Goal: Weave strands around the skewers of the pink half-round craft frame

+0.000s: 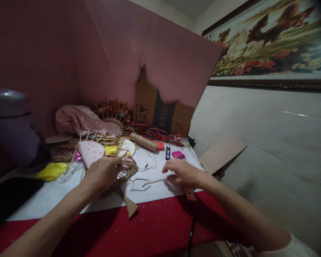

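My left hand (103, 173) rests on a small woven piece of sticks and cardboard (127, 170) on the white sheet (160, 189), its fingers curled over the piece. My right hand (183, 172) lies lower right of it, fingers bent around a thin pale stick (156, 181) that points left across the sheet. A spool of brown twine (143, 141), a blue thread snipper (167, 152) and a pink block (178, 155) lie just beyond the hands.
A red cloth (155, 225) covers the table's near edge. Pink dotted fabric (80, 119), a stick fan with coloured beads (115, 112), coloured cords (163, 135), a yellow piece (51, 171) and a purple rounded object (12, 128) crowd the back and left. Pink board walls (149, 53) stand behind.
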A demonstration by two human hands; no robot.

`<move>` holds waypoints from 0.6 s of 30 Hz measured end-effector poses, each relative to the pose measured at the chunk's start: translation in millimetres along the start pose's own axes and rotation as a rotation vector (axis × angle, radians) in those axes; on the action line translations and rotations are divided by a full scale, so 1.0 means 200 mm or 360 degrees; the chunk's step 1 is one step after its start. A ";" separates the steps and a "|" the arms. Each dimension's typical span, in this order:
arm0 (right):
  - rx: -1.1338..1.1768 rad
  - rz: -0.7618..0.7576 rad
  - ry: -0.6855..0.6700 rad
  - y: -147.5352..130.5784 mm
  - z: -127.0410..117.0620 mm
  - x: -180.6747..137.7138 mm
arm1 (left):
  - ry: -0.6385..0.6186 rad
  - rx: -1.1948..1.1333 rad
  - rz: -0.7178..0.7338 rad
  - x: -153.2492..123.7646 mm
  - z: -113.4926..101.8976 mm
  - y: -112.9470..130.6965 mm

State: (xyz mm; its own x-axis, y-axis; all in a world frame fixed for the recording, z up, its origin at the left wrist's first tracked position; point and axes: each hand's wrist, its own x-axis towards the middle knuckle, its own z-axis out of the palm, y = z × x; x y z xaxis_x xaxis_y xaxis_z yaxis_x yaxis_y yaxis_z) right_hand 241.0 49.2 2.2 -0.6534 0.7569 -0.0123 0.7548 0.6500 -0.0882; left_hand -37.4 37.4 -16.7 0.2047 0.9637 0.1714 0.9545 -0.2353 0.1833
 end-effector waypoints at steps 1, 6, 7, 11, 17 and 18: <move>-0.0085 -0.0086 -0.0044 -0.04 0.02 0.01 | -0.0001 0.0004 -0.0007 0.00 0.00 0.00; -0.0270 0.0026 -0.0149 -0.07 0.05 0.03 | -0.0018 0.0005 -0.0010 -0.01 -0.01 0.01; -0.0245 0.0046 -0.0120 -0.05 0.06 0.03 | -0.0022 -0.0001 -0.0008 -0.01 -0.01 0.01; -0.0173 0.0019 -0.0088 -0.01 0.07 0.01 | 0.0005 -0.0009 0.0008 -0.01 0.00 0.00; -0.0145 0.0091 0.0290 -0.03 0.10 -0.11 | 0.0011 0.0016 -0.0006 0.00 0.00 0.00; -0.0180 0.0199 0.0372 -0.04 0.11 -0.14 | 0.0007 0.0033 -0.0007 0.00 -0.01 0.00</move>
State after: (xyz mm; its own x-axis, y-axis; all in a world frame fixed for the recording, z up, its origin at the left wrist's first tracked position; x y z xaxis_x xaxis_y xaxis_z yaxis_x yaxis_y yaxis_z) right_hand 252.7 21.7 -19.7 -0.5335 0.8180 0.2148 0.8389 0.5442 0.0113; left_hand -37.3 36.9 -15.7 0.1994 0.9643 0.1745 0.9597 -0.2282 0.1642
